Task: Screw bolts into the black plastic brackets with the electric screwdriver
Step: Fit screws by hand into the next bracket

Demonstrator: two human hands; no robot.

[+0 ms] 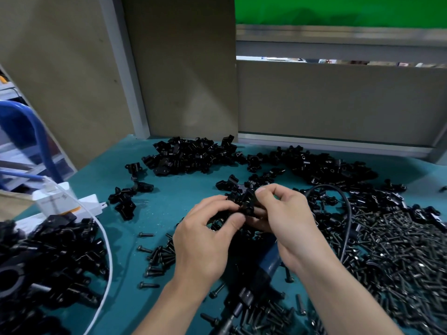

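**Bolt being seated by hand, driver lying idle**

The left hand [205,240] and right hand [287,223] both pinch one black bracket [248,204] in their fingertips, just above the electric screwdriver [267,265]. This looks like bolt-starting (no bolt is discernible in the bracket). Next, one hand must let go and lift the driver. The driver lies flat, its long axis running from under the hands toward the person, bit end nearest. Loose bolts [399,257] heap to its right, and a pile of brackets [191,154] lies beyond it.

brackets [191,153] behind | bolts [399,250] right | screwdriver [268,267] front, centre
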